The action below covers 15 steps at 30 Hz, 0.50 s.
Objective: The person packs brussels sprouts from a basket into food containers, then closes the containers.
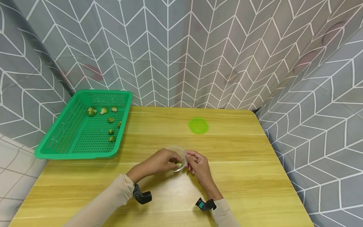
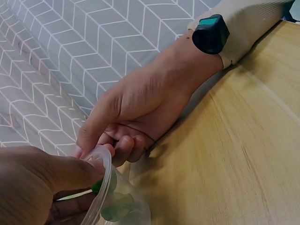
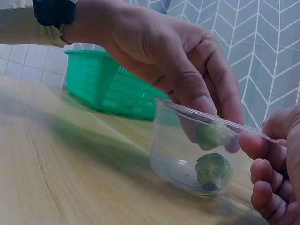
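Note:
A clear plastic tub [image 3: 161,140] tilts over the wooden table. My right hand [image 1: 199,167] pinches its rim between thumb and forefinger, the other fingers curled beside its wall. My left hand [image 1: 163,162] reaches down inside, thumb and fingers round a Brussels sprout [image 3: 208,134]. Below it, a second Brussels sprout [image 3: 213,172] lies on the tub's bottom. In the left wrist view the same tub shows green sprouts through its cloudy wall, and my left hand [image 2: 33,187] partly covers its opening.
A green plastic basket [image 1: 82,155] with several Brussels sprouts [image 1: 104,111] stands at the table's left. Farther back on the wooden table [image 1: 241,176] lies a bright green round lid [image 1: 198,125]. Grey patterned curtains [image 1: 175,56] hang behind and at the sides.

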Each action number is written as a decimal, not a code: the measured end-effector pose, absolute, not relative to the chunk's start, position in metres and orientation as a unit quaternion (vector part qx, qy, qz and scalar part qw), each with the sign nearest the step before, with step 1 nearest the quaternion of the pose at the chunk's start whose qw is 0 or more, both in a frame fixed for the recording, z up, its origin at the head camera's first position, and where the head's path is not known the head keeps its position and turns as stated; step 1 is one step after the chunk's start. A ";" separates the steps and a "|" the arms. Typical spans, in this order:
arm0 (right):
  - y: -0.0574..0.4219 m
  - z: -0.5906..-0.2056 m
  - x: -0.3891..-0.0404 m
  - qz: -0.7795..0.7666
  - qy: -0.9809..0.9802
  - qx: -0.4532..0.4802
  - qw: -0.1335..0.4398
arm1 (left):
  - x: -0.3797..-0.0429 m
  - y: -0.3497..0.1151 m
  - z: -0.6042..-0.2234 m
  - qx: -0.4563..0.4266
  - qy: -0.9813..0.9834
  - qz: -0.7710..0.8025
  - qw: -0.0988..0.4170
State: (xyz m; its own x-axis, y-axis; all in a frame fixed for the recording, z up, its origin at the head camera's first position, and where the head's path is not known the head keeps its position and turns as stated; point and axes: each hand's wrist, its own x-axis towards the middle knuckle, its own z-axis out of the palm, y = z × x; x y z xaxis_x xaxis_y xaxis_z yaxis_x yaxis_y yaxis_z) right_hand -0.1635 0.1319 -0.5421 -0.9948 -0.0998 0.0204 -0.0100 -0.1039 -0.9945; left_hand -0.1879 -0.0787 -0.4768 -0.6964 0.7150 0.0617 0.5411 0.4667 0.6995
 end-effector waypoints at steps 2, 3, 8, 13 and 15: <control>0.132 -0.542 -0.164 -0.742 0.668 -0.041 0.031 | -0.188 -0.078 -0.476 0.374 0.850 0.350 0.122; 0.132 -0.542 -0.164 -0.743 0.667 -0.041 0.031 | -0.188 -0.077 -0.476 0.375 0.851 0.347 0.123; 0.132 -0.541 -0.164 -0.743 0.668 -0.041 0.033 | -0.188 -0.074 -0.475 0.373 0.859 0.326 0.125; 0.132 -0.541 -0.163 -0.743 0.667 -0.042 0.034 | -0.188 -0.073 -0.473 0.362 0.873 0.303 0.126; 0.132 -0.541 -0.163 -0.743 0.667 -0.044 0.035 | -0.187 -0.072 -0.473 0.362 0.877 0.291 0.121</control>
State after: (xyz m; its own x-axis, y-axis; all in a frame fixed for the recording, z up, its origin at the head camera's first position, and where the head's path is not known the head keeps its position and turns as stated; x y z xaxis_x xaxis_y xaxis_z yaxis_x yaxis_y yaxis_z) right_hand -0.1631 0.1321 -0.5412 -0.9936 -0.1117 0.0190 -0.0070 -0.1068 -0.9943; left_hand -0.1873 -0.0720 -0.4730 -0.7091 0.7051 -0.0021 0.5642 0.5692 0.5981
